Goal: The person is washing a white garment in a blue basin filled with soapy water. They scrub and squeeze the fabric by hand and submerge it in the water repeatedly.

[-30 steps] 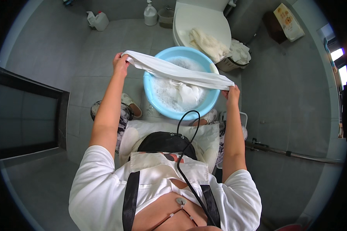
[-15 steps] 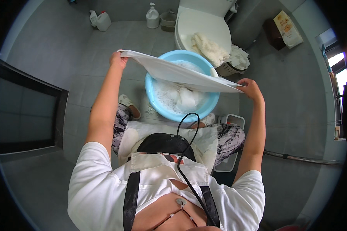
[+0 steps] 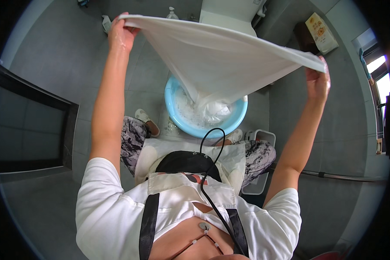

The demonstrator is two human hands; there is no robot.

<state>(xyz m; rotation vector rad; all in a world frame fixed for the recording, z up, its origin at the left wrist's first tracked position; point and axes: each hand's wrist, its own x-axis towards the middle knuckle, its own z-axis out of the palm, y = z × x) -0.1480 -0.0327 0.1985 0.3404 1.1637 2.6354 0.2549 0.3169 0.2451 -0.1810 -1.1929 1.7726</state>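
- Grey tiles are covering the floor (image 3: 145,84) and walls around the tub (image 3: 172,102), with matte faces and thin joint lines showing.
- The tub is standing before the person, its round wall of smooth light-blue material enclosing white suds (image 3: 187,115).
- Thin white cloth (image 3: 221,52) is stretching above the tub and beyond it, hiding its far rim; its lower part is narrowing into folds and reaching the suds.
- Wet, wrinkled white fabric is bunching there; whether it is all one piece, I cannot tell.
- Left hand (image 3: 122,34) is pinching one upper corner, beyond the tub to its left, fingers closing on the hem.
- Right hand (image 3: 318,80) is gripping the opposite corner, beyond the tub to its right, fingers partly hidden by the cloth.
- Between the hands the upper edge is running fairly taut, sloping toward the right hand.
- Behind the tub, a glossy white toilet (image 3: 227,16) is standing, partly covered by the cloth.
- Left of the tub, open floor is stretching toward a dark-framed panel (image 3: 28,125).
- Right of the tub, the gap is ending at the wall; nearer the person, a metal bar (image 3: 346,177) is running along it.
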